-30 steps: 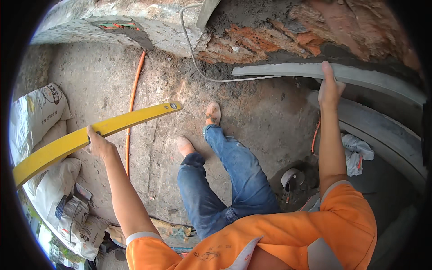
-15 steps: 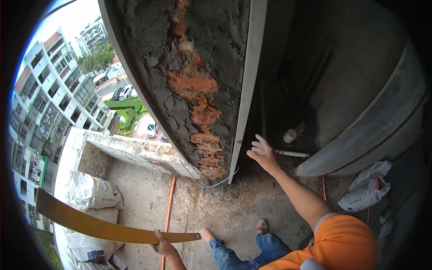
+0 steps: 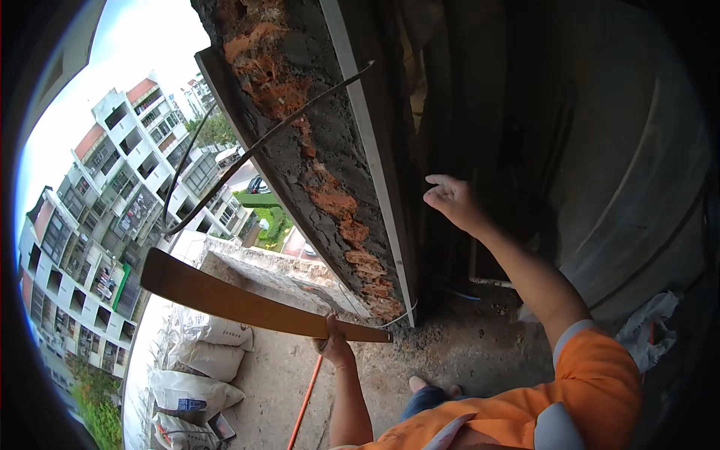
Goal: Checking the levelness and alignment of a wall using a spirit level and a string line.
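Head view: The left hand (image 3: 337, 349) is gripping a long yellow-brown level (image 3: 247, 304), fingers closed around it near its right end. The level is held above the floor (image 3: 274, 375), slanting down from its left end to its right end, which overlaps the column's lower edge in view; contact cannot be determined. The right hand (image 3: 456, 206) is raised to the right of the column (image 3: 326, 191), fingers loosely bent and free, apart from the pale straight strip (image 3: 367, 150) along the column's right edge. The column face shows dark mortar with a band of exposed orange brick. A dark cable (image 3: 292, 121) crosses its upper part. White sacks (image 3: 214, 360) lie along the floor's left edge; an orange hose (image 3: 306, 401) runs over the floor below the left hand.
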The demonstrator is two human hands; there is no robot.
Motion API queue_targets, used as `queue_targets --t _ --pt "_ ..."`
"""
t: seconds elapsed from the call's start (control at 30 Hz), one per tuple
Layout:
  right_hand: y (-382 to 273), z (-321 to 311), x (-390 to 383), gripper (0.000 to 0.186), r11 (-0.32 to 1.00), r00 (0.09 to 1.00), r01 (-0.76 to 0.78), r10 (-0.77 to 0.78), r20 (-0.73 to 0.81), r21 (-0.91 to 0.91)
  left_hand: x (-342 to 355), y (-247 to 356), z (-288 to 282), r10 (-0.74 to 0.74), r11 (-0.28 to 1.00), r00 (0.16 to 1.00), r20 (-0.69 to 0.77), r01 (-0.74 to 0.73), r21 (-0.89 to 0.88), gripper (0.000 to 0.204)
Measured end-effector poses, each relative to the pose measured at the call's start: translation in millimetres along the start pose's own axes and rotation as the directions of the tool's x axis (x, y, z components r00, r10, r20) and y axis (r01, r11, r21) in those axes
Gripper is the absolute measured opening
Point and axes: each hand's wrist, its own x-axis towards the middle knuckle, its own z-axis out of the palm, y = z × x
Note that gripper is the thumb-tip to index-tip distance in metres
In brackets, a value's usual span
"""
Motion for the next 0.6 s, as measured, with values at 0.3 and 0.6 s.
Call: queue_targets --t 0.3,0.6 --pt "-7.9 -8.3 94.3 0.051 0.989 0.989 0.145 -0.145 0.003 -0.024 -8.5 -68.1 43.4 -0.097 0.994 0.988 0.118 0.101 -0.033 0.022" --pt "-42.4 -4.7 177.2 0.065 0.982 0.963 0.174 -0.152 0.22 -0.08 16.3 -41.4 156.0 0.06 0.981 0.968 0.244 -0.102 0.167 0.019"
